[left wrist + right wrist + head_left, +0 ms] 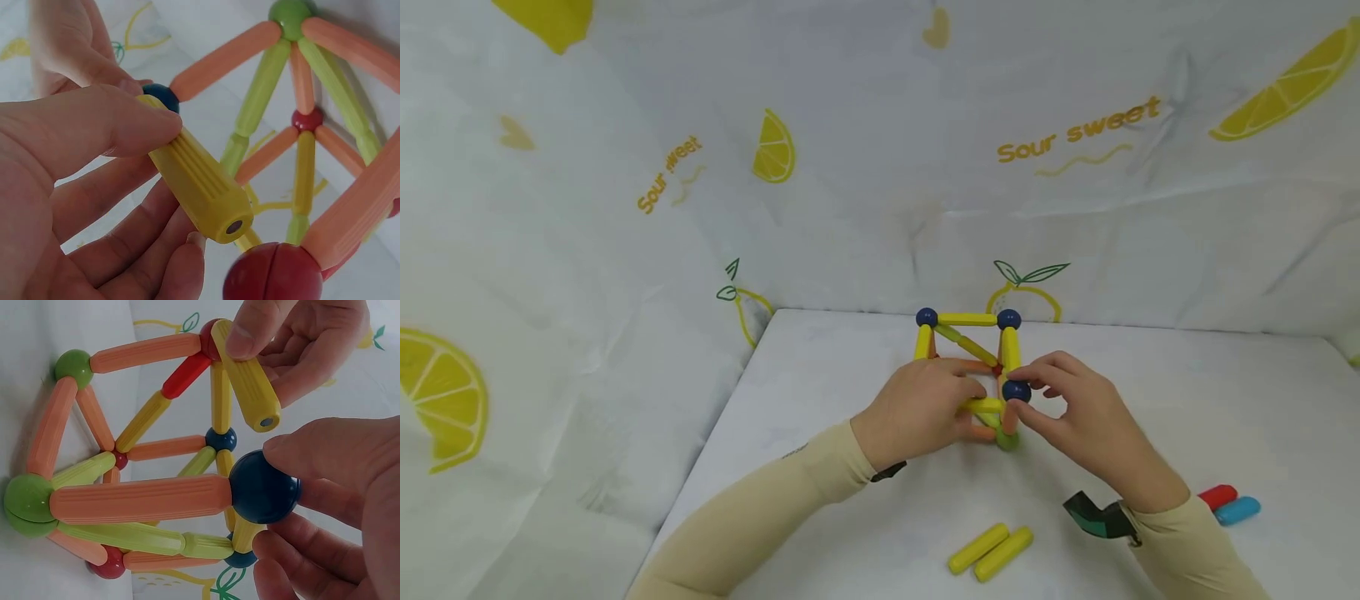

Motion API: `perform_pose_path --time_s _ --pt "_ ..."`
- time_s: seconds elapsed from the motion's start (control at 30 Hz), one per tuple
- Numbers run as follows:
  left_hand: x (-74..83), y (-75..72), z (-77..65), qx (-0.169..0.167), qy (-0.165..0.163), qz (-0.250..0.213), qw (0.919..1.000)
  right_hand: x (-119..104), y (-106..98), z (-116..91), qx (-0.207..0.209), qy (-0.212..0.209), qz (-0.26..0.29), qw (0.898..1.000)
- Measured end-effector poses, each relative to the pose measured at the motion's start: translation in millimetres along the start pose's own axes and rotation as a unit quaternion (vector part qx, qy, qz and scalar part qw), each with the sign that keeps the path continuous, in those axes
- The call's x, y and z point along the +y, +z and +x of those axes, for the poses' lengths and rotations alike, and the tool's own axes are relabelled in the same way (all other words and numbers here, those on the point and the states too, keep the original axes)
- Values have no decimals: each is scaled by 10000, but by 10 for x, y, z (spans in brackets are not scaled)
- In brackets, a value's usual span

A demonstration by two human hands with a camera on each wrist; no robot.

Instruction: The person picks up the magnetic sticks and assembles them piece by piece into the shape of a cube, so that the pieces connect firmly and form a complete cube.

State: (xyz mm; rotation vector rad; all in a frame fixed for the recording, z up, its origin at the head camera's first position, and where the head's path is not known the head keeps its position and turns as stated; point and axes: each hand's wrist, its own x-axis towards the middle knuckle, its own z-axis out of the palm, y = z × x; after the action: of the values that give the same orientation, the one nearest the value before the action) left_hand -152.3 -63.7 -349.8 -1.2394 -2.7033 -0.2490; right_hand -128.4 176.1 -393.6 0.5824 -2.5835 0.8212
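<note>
My left hand (pixel 917 408) pinches a yellow magnetic rod (pixel 197 178) between thumb and fingers, at the near top side of a box-shaped frame of rods and balls. A metal dot shows on the rod's uncovered end. My right hand (pixel 1090 421) holds the dark blue ball (pixel 265 487) at the near right top corner, thumb and fingertips against it. Below that ball an orange rod (pixel 144 499) runs to a green ball (pixel 30 505). Whether the yellow rod touches either ball, I cannot tell. A red ball (pixel 273 275) marks another top corner, hidden by my left hand in the head view.
Two yellow rods (pixel 991 552) lie side by side in front of the frame. A red rod (pixel 1217 497) and a blue rod (pixel 1237 511) lie by my right sleeve. Behind the white table (pixel 820 367) hangs a lemon-print sheet (pixel 865 225).
</note>
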Motion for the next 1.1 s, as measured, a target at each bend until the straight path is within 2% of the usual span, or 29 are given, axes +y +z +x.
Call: perform_pose_path --time_s 0.37,0.87,0.97,1.1 --pt "-91 47 32 189 -112 175 9996 -6 5 -12 8 -23 24 10000" --pt "-98 101 99 288 -144 187 9993 -11 14 11 1 -43 -3 10000" --pt "-126 83 63 317 -66 22 9995 -8 9 2 -8 -16 -7 10000" --pt "-225 29 -105 621 -58 -321 9975 -12 -3 -1 -52 19 -37 10000"
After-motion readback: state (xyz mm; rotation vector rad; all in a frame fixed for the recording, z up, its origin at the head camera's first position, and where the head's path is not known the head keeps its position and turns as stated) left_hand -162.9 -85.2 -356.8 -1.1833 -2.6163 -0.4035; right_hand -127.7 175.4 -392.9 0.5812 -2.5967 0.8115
